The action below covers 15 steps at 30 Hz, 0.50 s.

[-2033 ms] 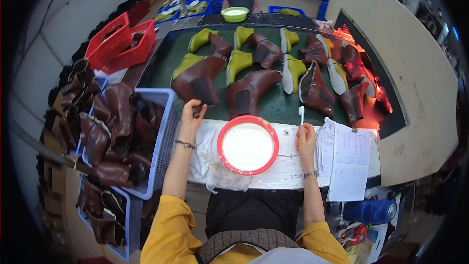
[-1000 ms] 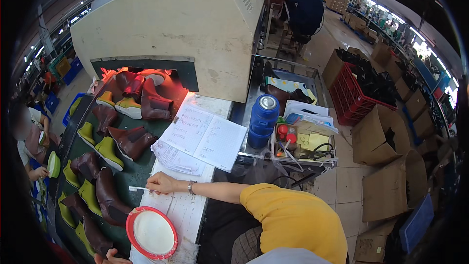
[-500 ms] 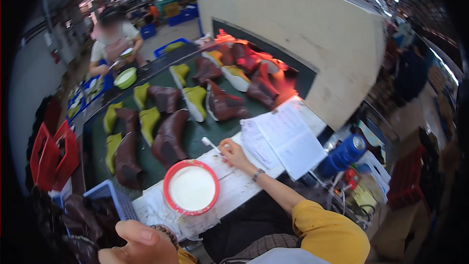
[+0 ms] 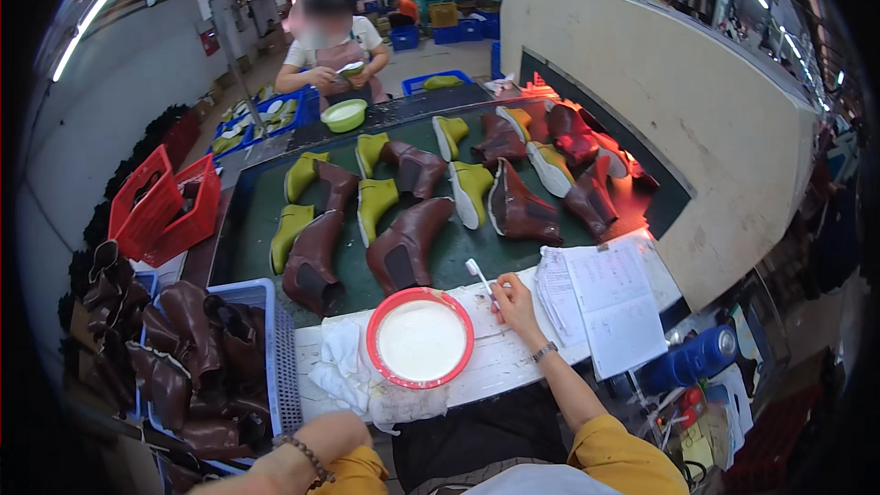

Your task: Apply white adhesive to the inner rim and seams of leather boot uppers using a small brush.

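While the right hand [image 4: 516, 304] grips a small white brush [image 4: 479, 275] by its handle, the red bowl [image 4: 420, 294] of white liquid stands just to its left and a little nearer the body, upright on the white table [image 4: 490, 357]. The brush's long axis slants from the closed fingers toward the far left, so its head sits beyond the bowl's far right edge, apart from the liquid, by the near edge of the green belt [image 4: 353, 298].

Far of the bowl, and to the left of the brush head, lies the nearest brown boot [image 4: 410, 243] on its side — its long axis running from near left to far right. Another brown boot [image 4: 525, 206] lies to the far right of the brush head, apart from it.

Of the two hands, the right is clearly the nearer to bowl and boots. The left hand [image 4: 240, 477] is low at the near left, cut by the lower edge, beside the blue crate [image 4: 286, 357] heaped with more brown boots [image 4: 197, 348] — whether its fingers are open or closed, I cannot tell.
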Motion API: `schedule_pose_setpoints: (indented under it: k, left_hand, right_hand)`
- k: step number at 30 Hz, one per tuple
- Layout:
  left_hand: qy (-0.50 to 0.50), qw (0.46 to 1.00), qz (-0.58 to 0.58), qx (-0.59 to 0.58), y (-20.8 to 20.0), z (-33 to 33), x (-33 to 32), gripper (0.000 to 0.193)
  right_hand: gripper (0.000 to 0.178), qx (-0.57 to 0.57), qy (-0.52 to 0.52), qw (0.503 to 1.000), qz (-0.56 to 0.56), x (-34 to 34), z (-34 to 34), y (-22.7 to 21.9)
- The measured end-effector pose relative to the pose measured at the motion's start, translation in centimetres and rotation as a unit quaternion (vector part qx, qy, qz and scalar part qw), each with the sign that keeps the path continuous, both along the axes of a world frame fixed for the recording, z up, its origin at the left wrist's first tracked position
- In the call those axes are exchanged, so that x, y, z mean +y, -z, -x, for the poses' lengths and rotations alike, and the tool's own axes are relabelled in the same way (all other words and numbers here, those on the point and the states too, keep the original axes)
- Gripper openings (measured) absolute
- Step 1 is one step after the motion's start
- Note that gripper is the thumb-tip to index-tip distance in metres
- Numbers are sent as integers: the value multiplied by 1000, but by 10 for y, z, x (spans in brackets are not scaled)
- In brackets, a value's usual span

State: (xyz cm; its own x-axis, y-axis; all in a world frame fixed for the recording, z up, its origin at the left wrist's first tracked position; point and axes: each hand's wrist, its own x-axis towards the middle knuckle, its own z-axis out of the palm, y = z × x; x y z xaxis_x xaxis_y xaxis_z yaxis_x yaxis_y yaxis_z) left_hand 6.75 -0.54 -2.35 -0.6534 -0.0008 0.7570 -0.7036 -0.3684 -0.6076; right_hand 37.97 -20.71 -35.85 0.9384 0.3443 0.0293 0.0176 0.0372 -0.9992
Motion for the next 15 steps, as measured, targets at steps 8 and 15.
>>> schedule_pose_setpoints:
  k: [8, 15]
  left_hand:
    - [164, 825, 307, 446, 93, -38, 5, 8]
    - [22, 761, 340, 552, 120, -27, 22, 8]
  right_hand:
    - [13, -7, -38, 999, -3, 23, 6, -4]
    - [12, -11, -28, 999, 10, 27, 12, -2]
